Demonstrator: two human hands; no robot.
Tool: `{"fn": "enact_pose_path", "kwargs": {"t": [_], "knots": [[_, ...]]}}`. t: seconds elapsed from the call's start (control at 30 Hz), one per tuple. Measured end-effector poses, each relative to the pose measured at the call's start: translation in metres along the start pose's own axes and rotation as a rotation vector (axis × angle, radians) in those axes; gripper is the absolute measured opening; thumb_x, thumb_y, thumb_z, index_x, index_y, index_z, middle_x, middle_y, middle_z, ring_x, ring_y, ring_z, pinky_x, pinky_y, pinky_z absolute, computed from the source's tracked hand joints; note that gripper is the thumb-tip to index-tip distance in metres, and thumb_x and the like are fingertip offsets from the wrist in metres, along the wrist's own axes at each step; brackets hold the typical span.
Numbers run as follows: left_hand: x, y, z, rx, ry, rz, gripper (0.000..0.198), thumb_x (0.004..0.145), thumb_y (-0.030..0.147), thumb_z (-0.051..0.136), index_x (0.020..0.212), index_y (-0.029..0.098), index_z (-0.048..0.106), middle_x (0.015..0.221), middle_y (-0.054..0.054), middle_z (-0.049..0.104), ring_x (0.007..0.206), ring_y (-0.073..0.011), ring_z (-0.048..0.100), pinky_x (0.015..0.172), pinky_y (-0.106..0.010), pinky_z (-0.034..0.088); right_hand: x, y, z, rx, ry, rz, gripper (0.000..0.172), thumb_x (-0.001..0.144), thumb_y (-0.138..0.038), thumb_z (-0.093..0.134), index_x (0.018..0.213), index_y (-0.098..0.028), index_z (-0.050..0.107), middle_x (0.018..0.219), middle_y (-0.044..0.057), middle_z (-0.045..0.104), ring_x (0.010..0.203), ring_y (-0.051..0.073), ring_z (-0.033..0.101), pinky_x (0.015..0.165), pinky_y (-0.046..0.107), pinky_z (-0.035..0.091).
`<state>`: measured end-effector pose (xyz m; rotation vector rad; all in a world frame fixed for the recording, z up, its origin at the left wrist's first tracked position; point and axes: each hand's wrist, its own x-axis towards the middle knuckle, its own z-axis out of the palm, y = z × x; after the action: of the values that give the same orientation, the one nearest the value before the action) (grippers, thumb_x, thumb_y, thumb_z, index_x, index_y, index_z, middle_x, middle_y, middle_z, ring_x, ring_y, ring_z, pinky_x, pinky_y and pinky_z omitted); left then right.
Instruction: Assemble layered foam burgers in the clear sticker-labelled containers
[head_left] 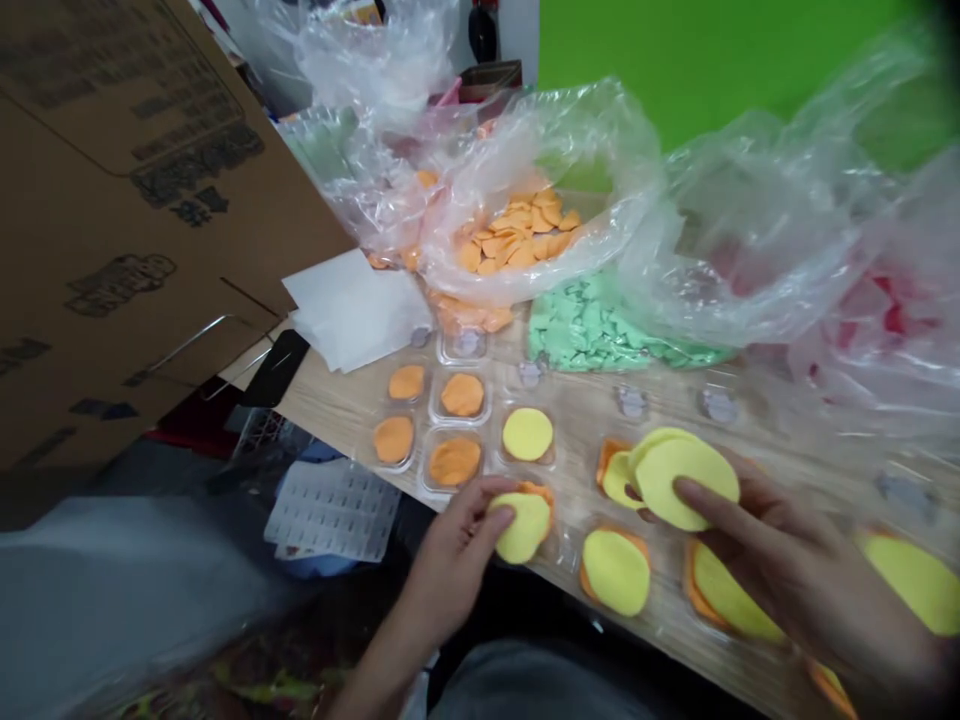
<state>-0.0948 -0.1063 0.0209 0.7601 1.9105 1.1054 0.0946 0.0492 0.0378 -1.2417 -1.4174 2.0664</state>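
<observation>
Thumb and fingers of my left hand (469, 535) pinch a yellow disc (523, 528) over a clear container with an orange piece showing behind it. My right hand (780, 540) grips a small stack of yellow discs (682, 478), fanned slightly apart. Behind that stack, another yellow disc (619, 480) lies on an orange piece in a container, partly hidden. Between my hands, one more yellow disc (616, 571) rests on orange in its own container. Farther left, several clear containers hold only orange pieces (455, 461), and one has a yellow disc (527, 434) on top.
Plastic bags of orange pieces (525, 232) and green pieces (592, 325) line the back of the wooden table (577, 400). White sheets (360, 310) lie at back left, near a large cardboard box (135, 230). A bag with red contents (885, 300) is at right.
</observation>
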Motion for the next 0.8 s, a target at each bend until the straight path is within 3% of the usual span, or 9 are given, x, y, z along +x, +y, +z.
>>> {"fn": "enact_pose_path", "kwargs": {"t": [0.13,0.2,0.27,0.37,0.47,0.53,0.6,0.7,0.8], "knots": [[0.007,-0.016,0.022,0.544,0.134,0.266,0.017,0.079,0.021,0.053,0.093,0.022,0.063,0.094,-0.006,0.063,0.09,-0.0244,0.052,0.085,-0.046,0.034,0.001,0.003,0.019,0.138,-0.056,0.104,0.051,0.073,-0.034,0.063,0.121,-0.033,0.043,0.098,0.002,0.064,0.077,0.015,0.061,0.062,0.021,0.051],[0.011,-0.015,0.023,0.592,0.223,0.301,0.022,0.078,0.021,0.055,0.098,0.023,0.063,0.1,-0.008,0.061,0.094,-0.0265,0.05,0.086,-0.049,0.031,0.001,0.003,0.028,0.164,-0.093,0.102,0.051,0.075,-0.033,0.062,0.121,-0.035,0.042,0.098,0.001,0.063,0.08,0.014,0.061,0.064,0.021,0.05],[0.013,-0.009,0.019,0.36,0.211,0.269,0.025,0.081,0.025,0.05,0.104,0.024,0.06,0.107,-0.008,0.058,0.101,-0.025,0.048,0.09,-0.045,0.032,0.0,0.003,0.036,0.187,-0.176,0.11,0.045,0.076,-0.031,0.062,0.118,-0.034,0.046,0.105,0.001,0.061,0.09,0.016,0.059,0.071,0.023,0.049],[0.012,0.005,0.012,-0.237,-0.077,0.068,0.027,0.087,0.033,0.041,0.105,0.023,0.058,0.103,-0.005,0.061,0.098,-0.0189,0.054,0.087,-0.034,0.039,-0.002,0.004,0.048,0.154,-0.294,0.094,0.041,0.076,-0.03,0.061,0.116,-0.035,0.051,0.113,0.0,0.059,0.102,0.018,0.056,0.084,0.028,0.046],[0.012,0.011,0.01,-0.64,-0.219,-0.123,0.026,0.084,0.033,0.049,0.102,0.018,0.059,0.092,-0.005,0.065,0.085,-0.0159,0.059,0.078,-0.028,0.044,0.001,0.009,0.062,-0.067,-0.218,-0.034,0.04,0.075,-0.03,0.062,0.114,-0.035,0.054,0.119,-0.001,0.055,0.108,0.019,0.051,0.088,0.031,0.044],[0.014,0.007,0.007,-0.762,-0.14,-0.173,0.022,0.081,0.03,0.055,0.096,0.016,0.061,0.086,-0.004,0.066,0.08,-0.0145,0.06,0.075,-0.026,0.045,0.005,0.013,0.071,-0.181,-0.085,-0.156,0.03,0.073,-0.03,0.063,0.103,-0.032,0.061,0.117,0.0,0.056,0.11,0.02,0.049,0.089,0.031,0.045],[0.016,-0.001,-0.001,-0.826,0.019,-0.164,0.02,0.08,0.03,0.056,0.092,0.016,0.062,0.085,-0.003,0.066,0.079,-0.0138,0.06,0.074,-0.025,0.046,0.011,0.018,0.077,-0.184,-0.001,-0.195,0.019,0.071,-0.032,0.064,0.089,-0.029,0.066,0.103,0.001,0.063,0.099,0.019,0.056,0.084,0.03,0.048],[0.021,-0.014,-0.022,-0.852,0.265,-0.105,0.019,0.079,0.032,0.057,0.09,0.017,0.061,0.088,-0.002,0.066,0.084,-0.0141,0.06,0.076,-0.025,0.046,0.024,0.022,0.081,-0.086,-0.038,-0.073,0.014,0.069,-0.035,0.067,0.079,-0.026,0.064,0.079,0.0,0.066,0.072,0.015,0.061,0.064,0.025,0.052],[0.025,-0.023,-0.043,-0.773,0.409,-0.057,0.022,0.077,0.032,0.059,0.094,0.018,0.058,0.091,-0.002,0.065,0.086,-0.0142,0.06,0.076,-0.025,0.047,0.043,0.016,0.079,0.011,-0.06,-0.022,0.021,0.067,-0.035,0.068,0.084,-0.023,0.061,0.077,0.0,0.065,0.068,0.014,0.06,0.057,0.022,0.05]]}}
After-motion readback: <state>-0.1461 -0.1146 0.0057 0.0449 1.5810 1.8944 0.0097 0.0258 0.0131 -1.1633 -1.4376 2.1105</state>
